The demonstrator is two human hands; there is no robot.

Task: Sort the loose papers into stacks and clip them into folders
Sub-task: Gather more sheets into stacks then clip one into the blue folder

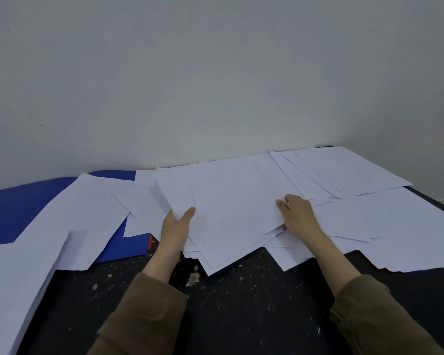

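A loose bundle of white papers lies in the middle of the black table. My left hand grips the bundle's left edge, thumb on top and fingers hidden beneath. My right hand holds the right side, its fingers curled onto the top sheets. More white sheets fan out at the back right and others spread to the left. A blue folder lies at the left, partly covered by paper.
The black table, scuffed with white specks, runs along a pale wall. A thick white paper stack sits at the front left. A second blue folder edge with a red strip shows beside my left wrist.
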